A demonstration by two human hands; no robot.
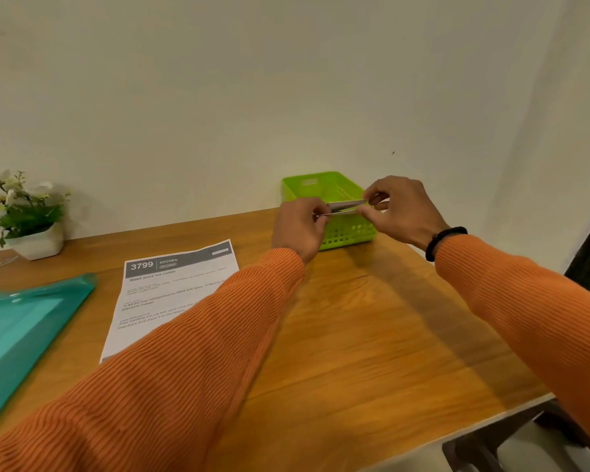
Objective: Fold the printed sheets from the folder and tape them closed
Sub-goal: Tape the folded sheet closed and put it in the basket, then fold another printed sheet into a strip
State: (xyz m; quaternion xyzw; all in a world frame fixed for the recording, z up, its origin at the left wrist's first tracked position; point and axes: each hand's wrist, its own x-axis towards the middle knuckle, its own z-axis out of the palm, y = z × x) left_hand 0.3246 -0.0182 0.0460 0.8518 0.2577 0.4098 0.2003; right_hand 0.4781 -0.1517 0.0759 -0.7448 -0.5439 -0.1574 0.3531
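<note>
Both hands were up over the far end of the surface [355, 335], and between them sat the folded sheet [346, 206], a thin, flat strip held edge-on to the camera. The left hand [298, 226] pinched its left end, fingers [321, 211] curled tight round the paper. The right hand [401, 211] pinched the right end, its fingers [372, 199] bent onto the strip from above and below. The strip was lifted clear of the wood, hanging just in front of and above the green basket [324, 187], which stood directly behind the fingers against the wall.

Down and to the left of the fingers, well apart from them, a second printed sheet [171, 294] lay flat and unfolded, its dark header reading "3799 KITCHEN", partly covered by the left orange sleeve [184, 369]. Farther left again lay the teal folder [17, 332], angled across the corner. Behind that, at the wall, stood a small white pot of flowers [24, 212]. A black band [443, 241] circled the right wrist, just behind the gripping fingers.
</note>
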